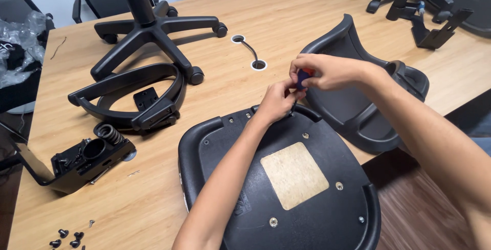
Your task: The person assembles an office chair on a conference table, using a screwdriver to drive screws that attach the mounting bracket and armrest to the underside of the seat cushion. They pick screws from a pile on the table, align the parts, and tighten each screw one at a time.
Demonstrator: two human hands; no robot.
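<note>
While my right hand [327,72] curls its fingers tight around a small blue and orange tool handle [304,77], my left hand [276,101] pinches closed just under it, fingertips touching the tool's lower end; what lies between those fingertips is too small for me to tell. Both hands meet at the far rim of the upturned black seat pan [286,183], which lies on the near edge of the wooden counter [286,20] and hangs partly over it. A pale square panel [294,175] sits in the middle of the seat's underside, with metal inserts around it. Just behind my right hand lies the black curved backrest shell [353,101], touching or nearly touching the seat pan's far rim. To the left, a black curved frame piece [133,96] rests on the counter, and behind it stands the five-star wheeled chair base [153,30]. Nearer the left edge lies the black tilt mechanism [84,160] with its coil spring [109,133], and a few small black screws [66,237] sit at the near left corner. Two cable holes [248,50] open in the counter beyond my hands
</note>
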